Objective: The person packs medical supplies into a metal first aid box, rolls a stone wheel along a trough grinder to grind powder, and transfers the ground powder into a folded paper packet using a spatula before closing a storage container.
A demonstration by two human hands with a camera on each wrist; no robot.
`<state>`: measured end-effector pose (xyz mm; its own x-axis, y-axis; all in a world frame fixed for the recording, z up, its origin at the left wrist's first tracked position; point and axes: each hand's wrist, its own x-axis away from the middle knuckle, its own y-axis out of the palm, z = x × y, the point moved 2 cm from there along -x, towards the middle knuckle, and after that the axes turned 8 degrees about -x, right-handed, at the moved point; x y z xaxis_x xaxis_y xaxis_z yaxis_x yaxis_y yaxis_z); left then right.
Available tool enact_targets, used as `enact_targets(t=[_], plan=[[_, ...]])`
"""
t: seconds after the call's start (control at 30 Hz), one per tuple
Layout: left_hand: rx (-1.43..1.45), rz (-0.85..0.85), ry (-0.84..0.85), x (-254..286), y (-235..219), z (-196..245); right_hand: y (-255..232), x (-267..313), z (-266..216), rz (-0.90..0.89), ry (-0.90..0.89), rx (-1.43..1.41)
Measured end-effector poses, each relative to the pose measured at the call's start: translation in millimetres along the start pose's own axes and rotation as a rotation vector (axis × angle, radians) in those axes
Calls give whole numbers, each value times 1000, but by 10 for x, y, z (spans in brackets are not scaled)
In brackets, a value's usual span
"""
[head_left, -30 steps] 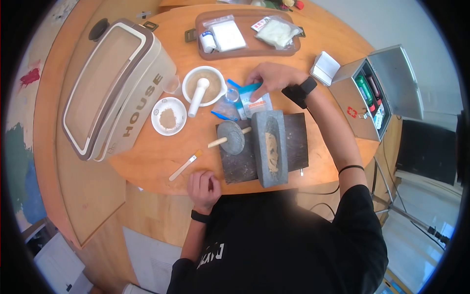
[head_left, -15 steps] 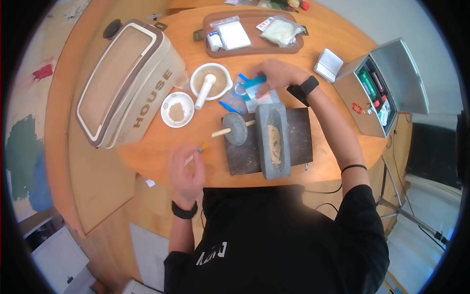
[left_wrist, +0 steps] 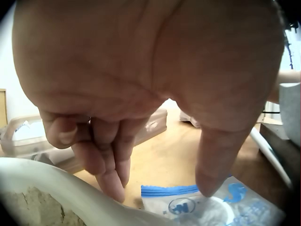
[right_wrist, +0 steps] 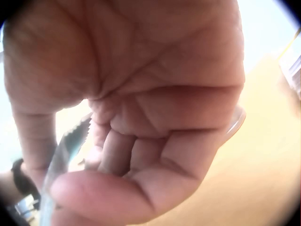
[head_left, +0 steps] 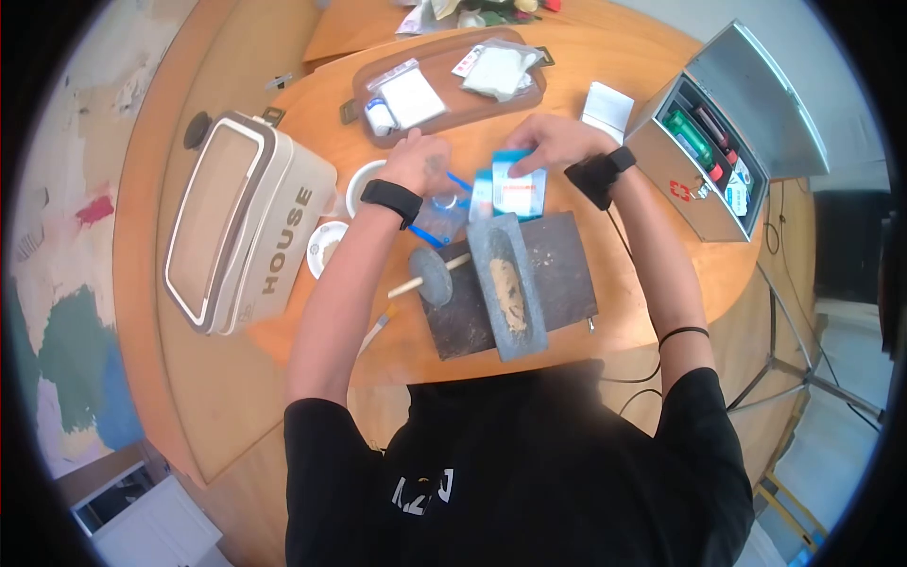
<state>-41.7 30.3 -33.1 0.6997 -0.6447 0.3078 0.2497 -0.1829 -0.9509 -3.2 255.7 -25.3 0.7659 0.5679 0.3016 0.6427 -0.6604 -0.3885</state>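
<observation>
The right hand [head_left: 553,142] pinches a blue-and-white sachet [head_left: 517,194] by its top edge, fingers curled over it, and holds it up just beyond the far end of the stone grinding trough [head_left: 504,283]. In the right wrist view a serrated edge of the packet shows between thumb and fingers [right_wrist: 117,155].

The left hand [head_left: 422,163] is lowered beside the sachet, on the side away from the first-aid box [head_left: 704,151]. Its thumb tip presses a clear zip bag with a blue seal strip [left_wrist: 207,207] flat on the desk [head_left: 624,274], while the other fingers [left_wrist: 110,165] curl loosely above the rim of the white mortar [left_wrist: 70,200] and grip nothing.

The trough lies on a dark board [head_left: 557,274], with a stone roller wheel [head_left: 433,272] on a wooden axle against its side. A small dish of powder [head_left: 324,248] and the beige HOUSE appliance [head_left: 250,231] sit past the mortar from the trough, and a brown tray of packets [head_left: 444,80] lies beyond both hands. Open wood remains between the board and the first-aid box, and along the near desk edge in front of the trough.
</observation>
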Motion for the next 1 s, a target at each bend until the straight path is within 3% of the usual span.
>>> enact_targets(t=[0.03,0.1,0.13,0.2,0.23,0.3,0.37,0.43,0.5,0.57,0.63,0.7,0.73,0.8,0.93,1.0], plan=[[-3,-1,6,-29,-14,-5,-94,39,88,6,1,-3],[84,-58,1,-61,-36,-7,-305,41,242,206,-24,-331],[81,-57,0,-89,-31,-18,-374,8,231,206,-27,-332],[191,-173,11,-134,4,-32,-563,-41,215,469,-73,-470],[187,-174,10,-150,-7,-40,-605,-111,203,470,-76,-472],[198,-228,87,-162,-17,-49,-681,-297,168,694,-63,-526],[246,-207,81,-148,-37,-97,-703,-495,123,698,-76,-583],[296,-182,76,-118,-65,-147,-695,-688,58,888,-95,-678],[481,-69,122,-79,-121,-206,-768,-874,163,879,-75,-572],[558,-53,102,-78,-139,-288,-815,-927,182,1033,56,141],[640,-32,83,-111,-132,-394,-808,-896,236,1046,-11,125],[932,193,158,-164,-124,-507,-794,-823,266,1058,-74,111],[936,191,162,-163,-176,-514,-761,-771,263,973,-76,68],[1104,141,-112,-182,-286,-588,-712,-674,232,893,-74,27],[1291,328,-243,-350,-284,-713,-638,-623,199,761,-7,-3],[1286,336,-280,-456,-239,-805,-628,-653,225,723,11,13]])
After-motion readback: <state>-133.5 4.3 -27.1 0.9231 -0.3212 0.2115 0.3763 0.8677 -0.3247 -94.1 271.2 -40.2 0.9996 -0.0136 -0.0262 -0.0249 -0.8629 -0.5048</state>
